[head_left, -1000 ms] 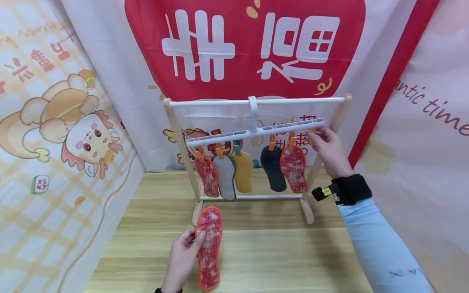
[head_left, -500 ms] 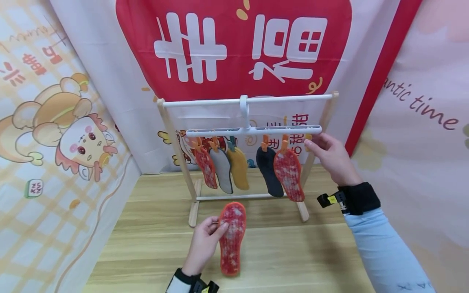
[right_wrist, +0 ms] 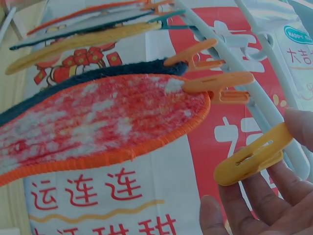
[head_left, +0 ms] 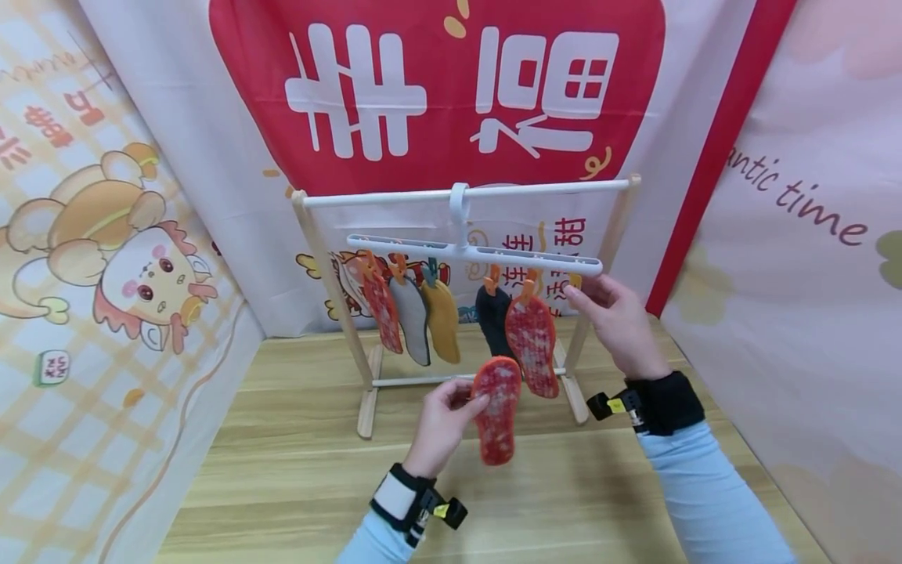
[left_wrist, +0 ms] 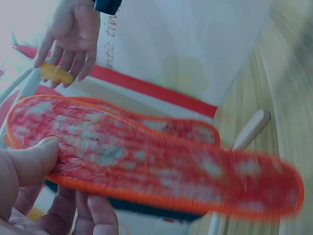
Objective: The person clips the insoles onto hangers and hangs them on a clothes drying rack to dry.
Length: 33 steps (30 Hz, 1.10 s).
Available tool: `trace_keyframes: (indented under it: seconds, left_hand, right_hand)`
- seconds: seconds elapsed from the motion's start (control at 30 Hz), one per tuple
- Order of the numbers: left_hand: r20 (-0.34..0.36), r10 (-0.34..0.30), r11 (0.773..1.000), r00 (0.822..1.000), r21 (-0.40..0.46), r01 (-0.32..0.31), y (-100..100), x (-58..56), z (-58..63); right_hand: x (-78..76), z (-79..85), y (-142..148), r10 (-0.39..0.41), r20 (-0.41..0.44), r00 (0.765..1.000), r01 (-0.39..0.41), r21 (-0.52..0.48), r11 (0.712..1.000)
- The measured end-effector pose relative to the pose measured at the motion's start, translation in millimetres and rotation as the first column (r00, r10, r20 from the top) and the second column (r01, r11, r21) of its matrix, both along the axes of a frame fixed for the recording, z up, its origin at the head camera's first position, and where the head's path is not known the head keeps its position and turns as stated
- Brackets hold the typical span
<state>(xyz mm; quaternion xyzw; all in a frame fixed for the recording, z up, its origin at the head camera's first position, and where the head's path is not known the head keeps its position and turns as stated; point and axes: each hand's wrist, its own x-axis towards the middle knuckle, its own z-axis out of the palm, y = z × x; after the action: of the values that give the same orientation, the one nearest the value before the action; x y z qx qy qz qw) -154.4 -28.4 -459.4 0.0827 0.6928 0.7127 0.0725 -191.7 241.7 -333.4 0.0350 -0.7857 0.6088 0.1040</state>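
Note:
My left hand [head_left: 440,423] pinches a red-and-white mottled insole [head_left: 498,415] with orange edging, thumb in front and fingers behind. The insole hangs just in front of the hanger's right part. At the hanger's right end, my right hand [head_left: 622,325] holds a yellow clothespin [right_wrist: 252,155], thumb on its tail end. The clothespin's jaws look closed, with nothing between them. Beside it, an orange clothespin [right_wrist: 217,88] grips a matching red insole [head_left: 532,345]. Behind that one hangs a dark insole [head_left: 491,313]. The white hanger [head_left: 521,257] is hooked on the rack's top bar and turned slightly.
On the hanger's left half hang a yellow insole [head_left: 441,321], a grey insole [head_left: 410,317] and another red insole [head_left: 383,313], each from a clothespin. The wooden rack [head_left: 331,290] stands on a wood-grain table [head_left: 282,454], between printed cloth walls.
My left hand has carried the red insole up and right, toward the hanger's right end. My right hand keeps the yellow clothespin as the hanger's right end swings nearer.

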Motion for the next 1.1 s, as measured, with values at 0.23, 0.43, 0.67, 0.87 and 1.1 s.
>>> trace_keyframes:
  seconds: [0.23, 0.43, 0.67, 0.87, 1.1]
  left_hand:
    - [0.004, -0.065, 0.996, 0.998, 0.06, 0.065, 30, -18.8, 5.9]
    - [-0.008, -0.072, 0.997, 0.997, 0.036, 0.072, 46, -31.8, 11.1]
    - [-0.003, -0.05, 0.999, 0.999, 0.006, 0.05, 60, -45.0, 10.3]
    - [0.019, -0.063, 0.998, 0.998, 0.007, 0.063, 69, -51.6, 13.1]
    - [0.015, -0.079, 0.997, 0.997, -0.009, 0.079, 76, -52.4, 19.2]
  right_hand:
    - [0.9, -12.1, -14, -0.02, -0.03, 0.999, 0.018, -0.079, 0.997]
    - [2.3, -16.6, -24, -0.075, -0.058, 0.995, 0.066, -0.134, 0.989]
    - [1.3, -19.3, -31, -0.127, -0.077, 0.989, 0.105, -0.246, 0.964]
    - [0.3, -16.6, -33, -0.158, -0.065, 0.985, 0.135, -0.277, 0.951]
    - [-1.0, -14.1, -33, -0.186, -0.063, 0.98, 0.162, -0.281, 0.946]
